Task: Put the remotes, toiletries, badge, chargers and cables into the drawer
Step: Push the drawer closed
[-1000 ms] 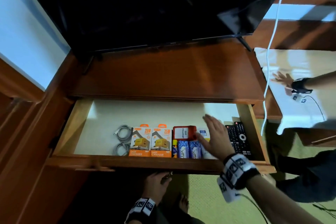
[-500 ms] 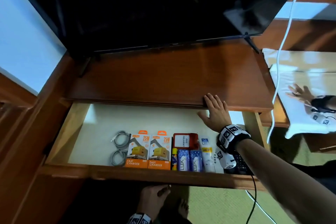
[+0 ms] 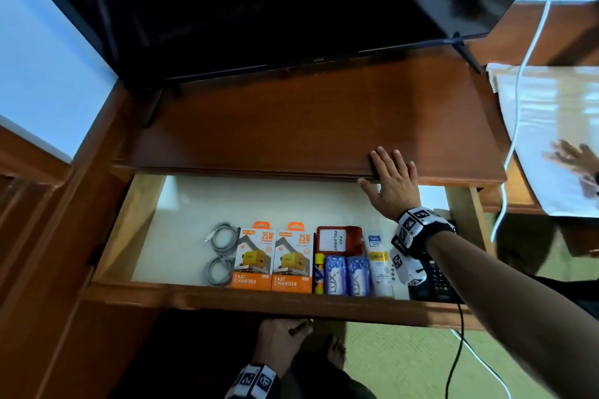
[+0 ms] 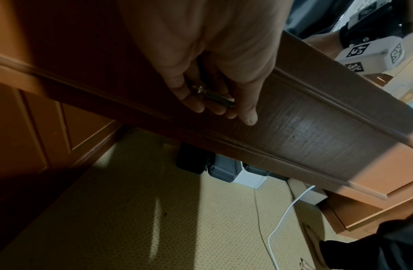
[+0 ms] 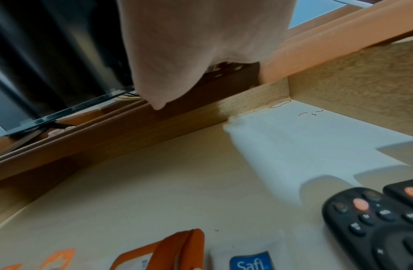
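The wooden drawer stands pulled out under the desk top. Along its front lie two grey coiled cables, two orange charger boxes, a red badge, several toiletry tubes and black remotes, partly hidden by my right forearm. My right hand rests with straight fingers on the desk top's front edge. Below the drawer front, my left hand grips the metal drawer handle.
A dark TV stands on the desk top. A white cable hangs at the right beside a glossy white surface, where another person's hand shows. Boxes sit on the carpet under the desk.
My right hand has left the items in the drawer and moved up onto the desk top's edge. My left hand stays on the handle.
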